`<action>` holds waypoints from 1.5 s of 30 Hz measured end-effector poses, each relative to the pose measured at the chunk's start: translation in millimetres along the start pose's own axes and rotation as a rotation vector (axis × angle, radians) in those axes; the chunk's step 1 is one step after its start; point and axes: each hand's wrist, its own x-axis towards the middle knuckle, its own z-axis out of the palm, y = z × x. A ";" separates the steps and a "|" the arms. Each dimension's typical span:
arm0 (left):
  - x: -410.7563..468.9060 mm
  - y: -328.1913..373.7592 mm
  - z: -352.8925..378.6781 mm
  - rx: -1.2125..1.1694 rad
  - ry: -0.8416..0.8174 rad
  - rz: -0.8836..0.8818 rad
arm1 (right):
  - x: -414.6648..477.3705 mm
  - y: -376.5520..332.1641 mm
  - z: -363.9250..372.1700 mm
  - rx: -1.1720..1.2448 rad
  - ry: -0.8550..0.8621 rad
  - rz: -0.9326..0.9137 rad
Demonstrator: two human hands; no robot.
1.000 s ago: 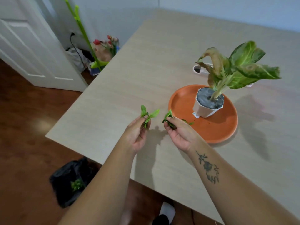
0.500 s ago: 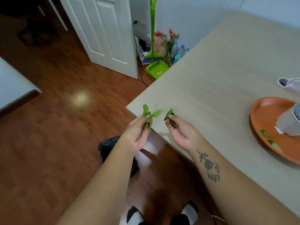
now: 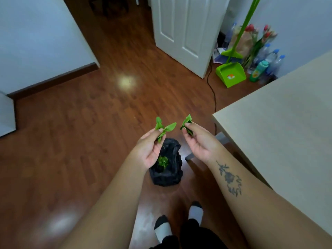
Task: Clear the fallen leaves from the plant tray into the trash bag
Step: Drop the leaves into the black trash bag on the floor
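Observation:
My left hand pinches a small bunch of green leaves between thumb and fingers. In my right hand is a second, darker bunch of leaves. Both hands hover above the floor, left of the table corner. Below and between them stands an open black trash bag on the wooden floor, with some green leaves lying inside it. The plant tray is out of view.
The beige table fills the right side, its corner close to my right hand. A green dustpan and broom, bottles and tulips stand by the white door. A black cable runs along the floor. My feet are just behind the bag.
My view has swung left from the table to the floor. Both hands, still holding leaves, have left the table edge and are now over the trash bag. The tray and pot have left view.

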 end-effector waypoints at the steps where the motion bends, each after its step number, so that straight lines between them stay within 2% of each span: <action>1: 4.0 1.0 -7.1 -0.006 0.013 0.000 | 7.1 4.1 1.3 -0.012 0.003 0.016; 6: 38.5 -12.4 -36.4 -0.067 0.110 0.003 | 57.6 21.0 -13.7 -0.068 0.029 0.131; 14: 120.3 -73.5 -90.3 -0.097 0.217 -0.017 | 159.0 69.5 -82.8 -0.212 0.076 0.244; 20: 178.2 -117.9 -143.0 -0.028 0.273 -0.026 | 225.4 122.2 -127.4 -0.281 0.090 0.303; 23: 212.7 -139.2 -172.2 0.127 0.365 -0.061 | 259.5 148.1 -147.4 -0.402 0.109 0.327; 28: 251.6 -165.8 -201.4 0.644 0.482 -0.131 | 291.7 173.7 -170.5 -0.837 0.102 0.352; 31: 256.6 -166.3 -204.0 1.000 0.396 -0.078 | 294.8 173.3 -173.7 -1.223 0.026 0.326; 33: 254.2 -162.9 -201.4 1.152 0.339 -0.020 | 294.4 172.6 -173.6 -1.328 0.000 0.253; 40: 232.0 -135.5 -175.5 1.241 0.380 0.127 | 273.2 148.5 -151.2 -1.405 0.014 0.044; 45: 193.7 -104.8 -142.8 1.339 0.318 0.197 | 238.9 119.1 -122.0 -1.447 0.004 -0.057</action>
